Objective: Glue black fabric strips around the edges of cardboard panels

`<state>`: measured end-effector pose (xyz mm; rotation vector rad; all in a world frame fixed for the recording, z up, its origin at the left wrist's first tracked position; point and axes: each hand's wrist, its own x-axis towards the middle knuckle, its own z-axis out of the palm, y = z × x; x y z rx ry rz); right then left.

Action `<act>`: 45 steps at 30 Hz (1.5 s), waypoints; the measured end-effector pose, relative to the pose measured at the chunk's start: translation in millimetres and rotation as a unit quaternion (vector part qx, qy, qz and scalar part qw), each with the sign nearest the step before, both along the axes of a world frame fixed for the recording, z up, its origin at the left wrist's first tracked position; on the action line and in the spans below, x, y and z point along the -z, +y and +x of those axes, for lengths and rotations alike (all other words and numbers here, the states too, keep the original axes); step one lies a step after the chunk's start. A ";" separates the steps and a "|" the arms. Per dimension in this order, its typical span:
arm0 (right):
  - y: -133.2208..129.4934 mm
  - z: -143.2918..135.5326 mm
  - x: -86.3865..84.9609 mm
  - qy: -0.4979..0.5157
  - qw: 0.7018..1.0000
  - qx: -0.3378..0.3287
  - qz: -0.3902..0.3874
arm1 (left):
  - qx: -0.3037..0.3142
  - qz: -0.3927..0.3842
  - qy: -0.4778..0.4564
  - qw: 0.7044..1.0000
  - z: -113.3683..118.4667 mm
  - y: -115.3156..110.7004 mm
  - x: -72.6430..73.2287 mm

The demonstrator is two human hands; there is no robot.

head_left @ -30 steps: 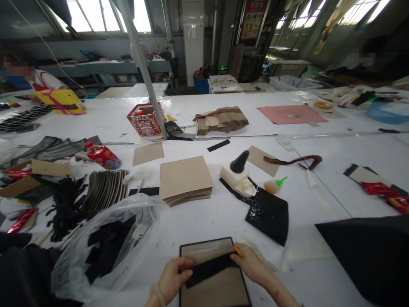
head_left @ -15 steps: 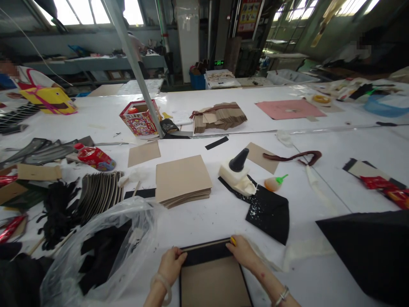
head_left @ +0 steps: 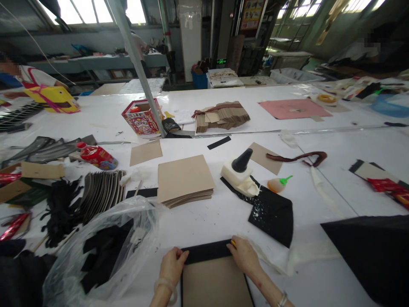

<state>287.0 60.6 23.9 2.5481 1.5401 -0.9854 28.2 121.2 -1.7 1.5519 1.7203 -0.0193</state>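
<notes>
Head view shows both hands pressing a black strip (head_left: 207,252) flat along the top edge of a brown cardboard sheet (head_left: 214,283) at the near edge of the white worktop (head_left: 204,221). Left hand (head_left: 171,265) has its fingers curled on the strip's left end. Right hand (head_left: 244,257) pushes on the right end. A clear plastic bag (head_left: 102,247) lies just left. A stack of brown cards (head_left: 184,179) sits farther back.

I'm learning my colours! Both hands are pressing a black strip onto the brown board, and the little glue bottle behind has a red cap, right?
Not quite: in the head view, the little glue bottle has a green cap. Both hands, left hand and right hand, do press the black strip on the brown board.
</notes>
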 end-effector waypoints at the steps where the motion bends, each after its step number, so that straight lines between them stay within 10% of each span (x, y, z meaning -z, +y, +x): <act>1: -0.8 -0.5 0.5 -0.003 1.000 -0.003 0.000 | 0.000 0.001 0.000 1.000 -0.2 -0.3 0.9; 20: -5.3 4.1 11.5 0.009 0.999 -0.011 0.033 | -0.036 0.025 -0.056 0.997 -4.0 -7.0 14.2; 45: -5.7 2.9 11.6 0.098 0.982 0.135 0.089 | -0.080 -0.019 -0.135 0.987 -9.9 -7.2 21.7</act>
